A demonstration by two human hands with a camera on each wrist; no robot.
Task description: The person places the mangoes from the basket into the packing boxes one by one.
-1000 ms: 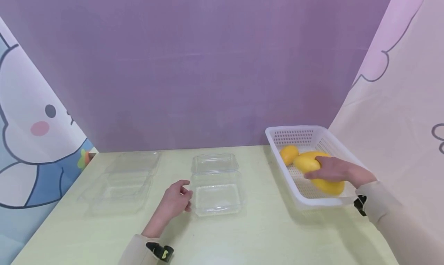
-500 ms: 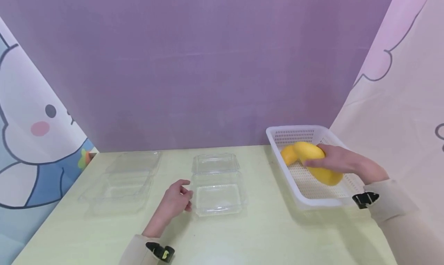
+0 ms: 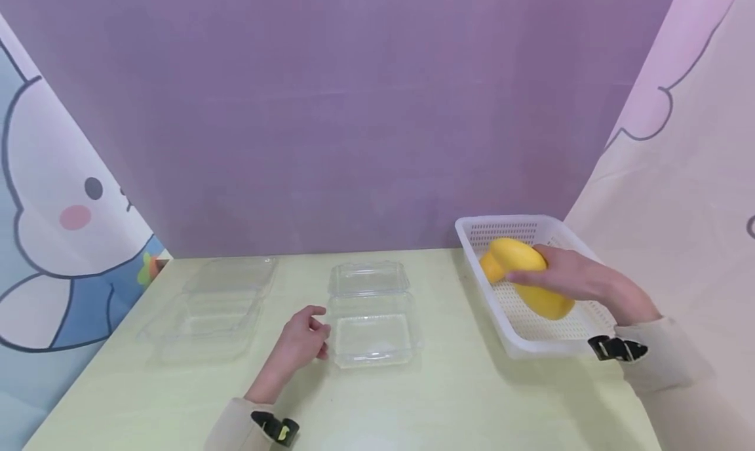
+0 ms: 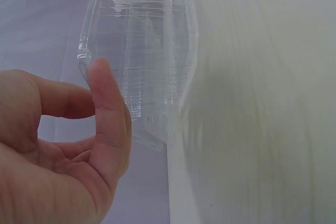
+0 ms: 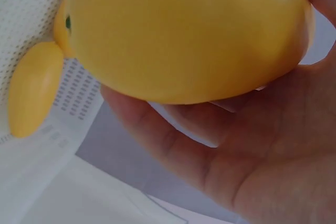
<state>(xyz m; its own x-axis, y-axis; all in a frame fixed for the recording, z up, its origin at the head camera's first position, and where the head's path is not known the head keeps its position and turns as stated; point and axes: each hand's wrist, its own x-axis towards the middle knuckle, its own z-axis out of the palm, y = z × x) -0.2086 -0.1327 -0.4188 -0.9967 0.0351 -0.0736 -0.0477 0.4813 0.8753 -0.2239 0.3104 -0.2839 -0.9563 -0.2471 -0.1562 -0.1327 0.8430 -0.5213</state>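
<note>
My right hand [image 3: 569, 277] grips a large yellow mango [image 3: 519, 257] above the white perforated basket [image 3: 548, 347], thumb across it. The right wrist view shows the mango close up, a small green mark at one end. Beyond it in the basket lies a smaller elongated yellow fruit [image 5: 35, 88]; another orange-yellow fruit is mostly hidden behind the mango. My left hand [image 3: 299, 339] holds nothing, its fingers loosely bent beside the left edge of an open clear plastic clamshell container [image 3: 373, 336]. Whether the fingertips touch that container, I cannot tell.
Another clear plastic container [image 3: 209, 316], larger, lies open at the left of the pale yellow table [image 3: 377, 408]. A purple backdrop [image 3: 354, 123] rises behind the table, with cartoon-printed panels on either side. The basket stands at the table's right.
My right hand has lifted the mango off the basket's bottom and shifted it slightly left. My left hand stays in place beside the clear container.
</note>
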